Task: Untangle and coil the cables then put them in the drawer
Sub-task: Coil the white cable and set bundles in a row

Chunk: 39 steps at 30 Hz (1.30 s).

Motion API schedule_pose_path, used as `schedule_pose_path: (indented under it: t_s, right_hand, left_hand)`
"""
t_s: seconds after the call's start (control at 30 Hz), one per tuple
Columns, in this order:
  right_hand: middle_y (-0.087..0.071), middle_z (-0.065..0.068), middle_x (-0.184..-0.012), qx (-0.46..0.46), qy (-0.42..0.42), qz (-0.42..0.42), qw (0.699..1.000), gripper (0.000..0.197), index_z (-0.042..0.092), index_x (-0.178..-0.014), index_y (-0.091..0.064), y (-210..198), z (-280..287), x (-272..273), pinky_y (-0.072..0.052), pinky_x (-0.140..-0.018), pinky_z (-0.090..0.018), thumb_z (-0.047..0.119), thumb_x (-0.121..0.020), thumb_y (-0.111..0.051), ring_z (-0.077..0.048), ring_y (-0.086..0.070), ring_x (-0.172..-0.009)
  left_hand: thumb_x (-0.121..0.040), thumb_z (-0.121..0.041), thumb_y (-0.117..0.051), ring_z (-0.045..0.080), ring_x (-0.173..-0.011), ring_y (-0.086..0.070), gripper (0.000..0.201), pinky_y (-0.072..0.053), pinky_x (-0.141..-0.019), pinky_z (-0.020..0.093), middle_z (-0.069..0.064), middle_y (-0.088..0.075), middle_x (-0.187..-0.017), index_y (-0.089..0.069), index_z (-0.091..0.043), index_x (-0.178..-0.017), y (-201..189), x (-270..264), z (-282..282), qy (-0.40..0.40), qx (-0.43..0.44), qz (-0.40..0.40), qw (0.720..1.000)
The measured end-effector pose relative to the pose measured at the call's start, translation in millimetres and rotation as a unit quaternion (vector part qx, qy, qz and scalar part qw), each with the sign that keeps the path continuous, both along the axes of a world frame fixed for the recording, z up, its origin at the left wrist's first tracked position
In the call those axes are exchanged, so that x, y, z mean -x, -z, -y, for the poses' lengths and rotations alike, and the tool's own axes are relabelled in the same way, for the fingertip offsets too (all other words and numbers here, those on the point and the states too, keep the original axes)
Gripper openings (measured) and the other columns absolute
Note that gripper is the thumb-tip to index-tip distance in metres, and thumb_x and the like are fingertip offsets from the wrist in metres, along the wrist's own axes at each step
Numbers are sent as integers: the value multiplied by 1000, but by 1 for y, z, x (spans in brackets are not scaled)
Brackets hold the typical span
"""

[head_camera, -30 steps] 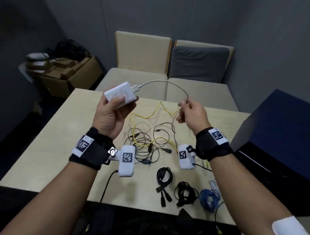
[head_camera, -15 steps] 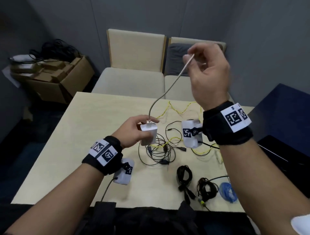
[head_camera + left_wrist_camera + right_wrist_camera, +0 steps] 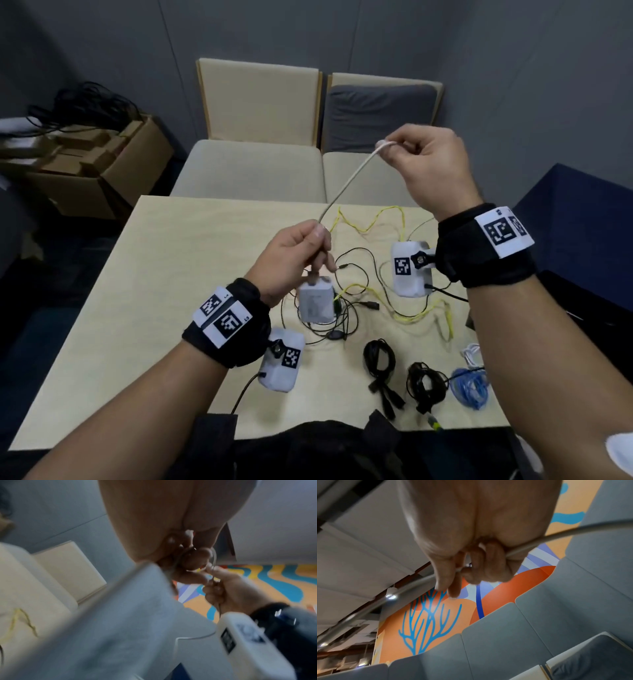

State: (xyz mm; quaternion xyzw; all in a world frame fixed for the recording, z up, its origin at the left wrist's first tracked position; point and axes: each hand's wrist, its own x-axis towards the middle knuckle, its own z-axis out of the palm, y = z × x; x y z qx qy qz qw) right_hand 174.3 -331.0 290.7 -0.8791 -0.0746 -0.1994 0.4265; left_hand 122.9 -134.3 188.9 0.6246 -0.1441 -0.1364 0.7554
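both hands were apart, left hand (image 3: 294, 255) and right hand (image 3: 430, 168) each pinching the white cable (image 3: 346, 186); even loops above the tangle seemed wise.

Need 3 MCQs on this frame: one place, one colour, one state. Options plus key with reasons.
1. Where does the white adapter hang?
A. below the left hand
B. on a chair
C. in the cardboard box

2. What colour is the loose cable strung across the table's far side?
A. red
B. yellow
C. green

3. How does the right hand hold the white cable?
A. flat under an open palm
B. not touching
C. pinched in curled fingers

Key: 1 A, the adapter dangles from the cable the left hand pinches. 2 B, plainly yellow in the head view. 3 C, the right wrist view shows fingers curled round it.
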Motion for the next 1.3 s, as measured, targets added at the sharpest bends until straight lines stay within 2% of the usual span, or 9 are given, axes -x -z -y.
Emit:
schedule_pose_path:
  t_s: [0.07,0.17,0.23,0.43,0.63,0.8,0.93,1.07,1.3]
  right_hand:
    - [-52,21,-49,22,-9,-43,999,15,29,-69,-68,0,9,-4,-37,-59,-20,33,-83,-70,1,-46,-55]
    - [-55,13,-58,-1,-50,-64,997,6,25,-74,-72,-1,16,-6,-39,-63,-18,25,-80,-73,-1,-47,-60]
    - [-51,-2,-66,-23,-81,-60,995,6,23,-78,-72,-6,21,-8,-38,-63,-22,18,-78,-73,-9,-44,-65]
    - [-48,-9,-73,-93,-161,-88,979,10,26,-77,-72,-6,39,-21,-32,-53,-21,17,-76,-67,-13,-40,-63]
    - [-43,2,-63,-202,-178,-164,949,25,20,-79,-73,33,46,-37,-24,-44,-20,2,-89,-60,-8,-32,-49]
    - [-44,19,-46,-77,-124,-189,971,16,17,-91,-71,70,34,-30,-29,-46,-10,13,-96,-56,2,-38,-46]
    - [-55,29,-52,11,-128,-197,972,14,19,-96,-71,85,23,-10,-34,-54,-6,18,-95,-58,11,-50,-54]
    - [-69,7,-81,81,-140,-189,969,15,21,-96,-72,90,17,4,-44,-73,-24,24,-95,-57,-8,-58,-78]
    - [-57,4,-66,184,-166,-184,951,20,27,-78,-59,102,14,18,-47,-66,-36,34,-96,-52,-18,-52,-70]
  left_hand:
    - [-92,-28,-42,13,-48,-42,26,-41,-58,28,-5,-35,-49,-48,-9,-76,-4,-3,4,-17,37,-7,999]
    - [-90,-29,-44,9,-46,-23,27,-20,-47,22,-6,-29,-51,-47,-10,-72,-8,-8,6,-20,36,-27,999]
    - [-90,-30,-45,10,-46,-21,27,-14,-50,29,-5,-30,-50,-49,-10,-71,-8,-11,9,-15,6,-21,1000]
    - [-91,-28,-42,8,-43,-16,29,-12,-44,23,-7,-25,-44,-55,-5,-79,-12,-13,17,34,39,-47,998]
    - [-90,-21,-39,8,-39,-23,29,-18,-42,23,-4,-33,-40,-62,-9,-77,-24,-17,23,30,208,-79,974]
    - [-85,-14,-37,11,-47,-33,27,-26,-48,23,0,-47,-51,-61,-7,-97,-33,-22,29,-3,289,-96,953]
    - [-85,-4,-41,11,-65,-58,37,-49,-64,21,2,-66,-78,-59,-5,-117,-32,-29,26,-1,362,-104,926]
    - [-86,2,-43,18,-89,-69,32,-55,-79,24,7,-72,-95,-56,-5,-115,-31,-34,31,-65,329,-89,938]
    - [-100,-12,-37,16,-92,-70,21,-54,-89,28,3,-73,-91,-57,-7,-105,-24,-52,42,-177,318,-97,926]
